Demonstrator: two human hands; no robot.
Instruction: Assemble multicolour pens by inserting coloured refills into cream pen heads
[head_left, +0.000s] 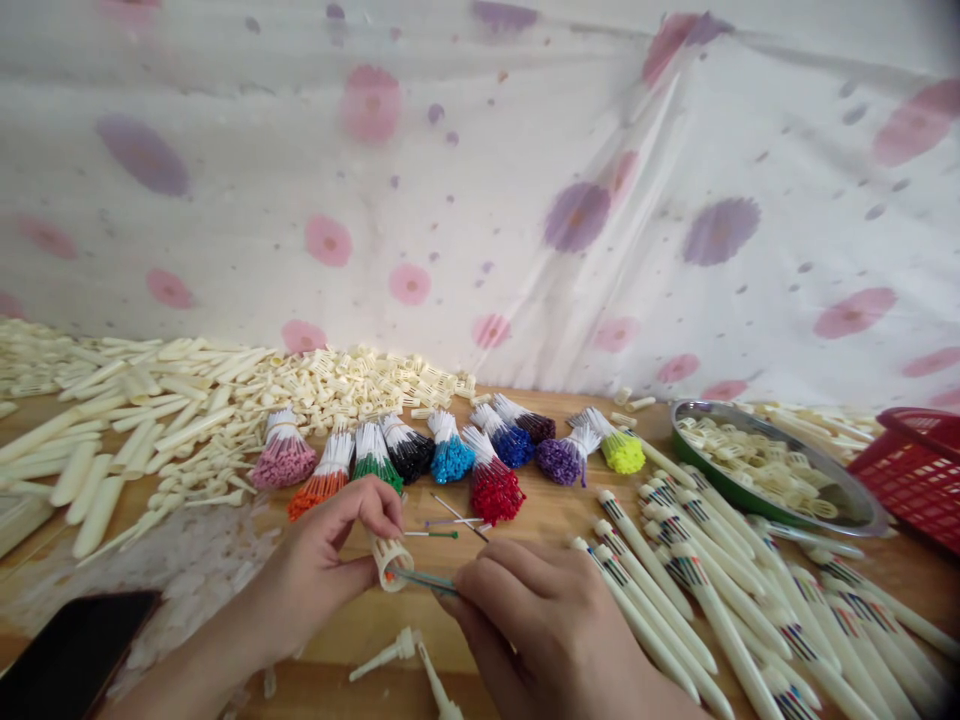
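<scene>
My left hand [337, 560] pinches a short cream slotted pen sleeve [391, 562] between thumb and fingers, its open end facing right. Something orange shows inside the opening. My right hand [540, 620] is closed around a thin bluish-grey tool [427, 580] that looks like tweezers, its tip at the sleeve's mouth. Just beyond the hands lie a few loose ink refills [435, 534], one green-tipped. Bundles of refills stand behind in several colours, including red [496, 490], orange [322, 490] and green [375, 465]. Cream pointed parts [386, 652] lie below the sleeve.
Cream pen barrels and small parts [172, 400] are heaped at the left and back. Multicolour pens [705, 590] fill the right side. Behind them are a metal bowl [682, 412] of slotted parts and a red basket [911, 480]. A phone [79, 650] lies at the lower left.
</scene>
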